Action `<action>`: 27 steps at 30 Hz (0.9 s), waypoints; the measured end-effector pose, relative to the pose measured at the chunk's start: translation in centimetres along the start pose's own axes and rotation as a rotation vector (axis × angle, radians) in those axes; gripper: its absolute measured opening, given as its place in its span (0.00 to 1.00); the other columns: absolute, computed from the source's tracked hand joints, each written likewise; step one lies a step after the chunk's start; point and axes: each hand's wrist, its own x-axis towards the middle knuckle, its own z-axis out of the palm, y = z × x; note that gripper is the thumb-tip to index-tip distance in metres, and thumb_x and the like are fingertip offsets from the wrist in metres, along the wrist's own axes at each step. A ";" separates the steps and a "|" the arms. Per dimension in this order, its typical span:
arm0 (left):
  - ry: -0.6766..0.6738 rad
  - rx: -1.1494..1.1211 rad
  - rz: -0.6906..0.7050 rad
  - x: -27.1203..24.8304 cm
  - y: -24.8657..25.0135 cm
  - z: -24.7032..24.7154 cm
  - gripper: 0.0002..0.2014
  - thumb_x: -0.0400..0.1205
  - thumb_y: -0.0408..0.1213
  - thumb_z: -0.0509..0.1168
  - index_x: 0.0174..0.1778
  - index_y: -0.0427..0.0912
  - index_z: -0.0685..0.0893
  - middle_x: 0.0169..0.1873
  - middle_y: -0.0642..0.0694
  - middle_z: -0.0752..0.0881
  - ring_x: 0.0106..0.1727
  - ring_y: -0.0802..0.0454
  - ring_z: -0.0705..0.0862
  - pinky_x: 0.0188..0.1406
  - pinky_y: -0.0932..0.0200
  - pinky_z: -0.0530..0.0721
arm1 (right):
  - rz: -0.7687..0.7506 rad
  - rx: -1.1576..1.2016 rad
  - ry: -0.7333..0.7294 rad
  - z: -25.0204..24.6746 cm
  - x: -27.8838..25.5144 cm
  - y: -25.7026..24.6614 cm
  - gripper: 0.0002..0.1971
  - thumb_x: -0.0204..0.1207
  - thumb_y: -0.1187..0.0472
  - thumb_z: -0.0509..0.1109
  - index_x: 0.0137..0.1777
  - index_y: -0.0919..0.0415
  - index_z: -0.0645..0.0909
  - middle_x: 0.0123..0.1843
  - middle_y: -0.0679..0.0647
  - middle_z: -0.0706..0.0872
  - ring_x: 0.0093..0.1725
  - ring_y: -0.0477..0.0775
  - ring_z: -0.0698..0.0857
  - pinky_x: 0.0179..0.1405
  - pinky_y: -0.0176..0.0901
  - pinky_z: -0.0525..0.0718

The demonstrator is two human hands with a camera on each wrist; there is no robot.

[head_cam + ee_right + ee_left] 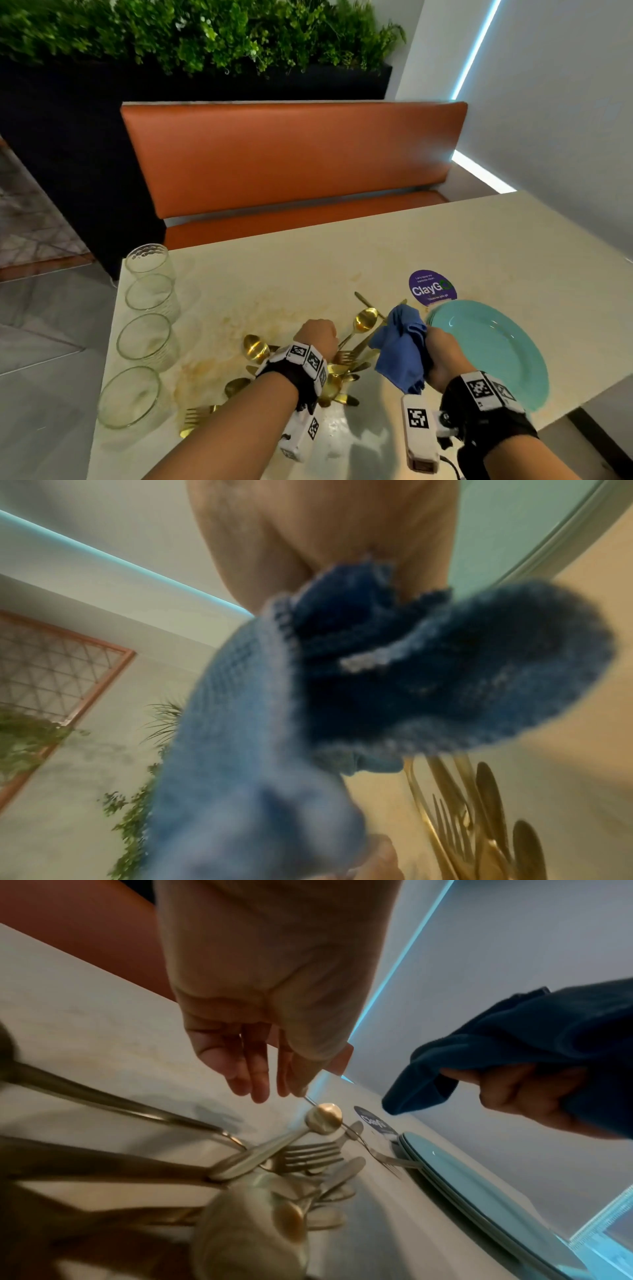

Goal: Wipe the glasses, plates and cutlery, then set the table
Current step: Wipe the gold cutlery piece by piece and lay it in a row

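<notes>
Cutlery (pixel 342 363) lies heaped on the worktop (pixel 308 260); the left hand (pixel 317 337) pinches 1 spoon handle (pixel 310 1100) to lift it, while the right hand (pixel 442 356) clenches the blue cloth (pixel 400 349), ready to wipe.

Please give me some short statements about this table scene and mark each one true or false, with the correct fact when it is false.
1. The right hand holds a blue cloth. True.
2. Four glasses stand in a row near the table's left edge. True.
3. The plates are red. False: they are teal, stacked at the right of the table.
4. The left hand grips a glass. False: it reaches down over the gold cutlery, fingertips at a thin handle.
5. The cutlery lies in a loose pile between the glasses and the plates. True.
</notes>
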 end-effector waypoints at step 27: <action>-0.123 -0.738 -0.091 2.0 2.2 -3.1 0.06 0.85 0.34 0.51 0.43 0.46 0.69 0.35 0.44 0.80 0.27 0.52 0.74 0.25 0.61 0.73 | 0.125 0.256 -0.119 6.1 6.5 -3.1 0.13 0.85 0.55 0.54 0.60 0.61 0.74 0.50 0.62 0.80 0.43 0.59 0.80 0.56 0.57 0.76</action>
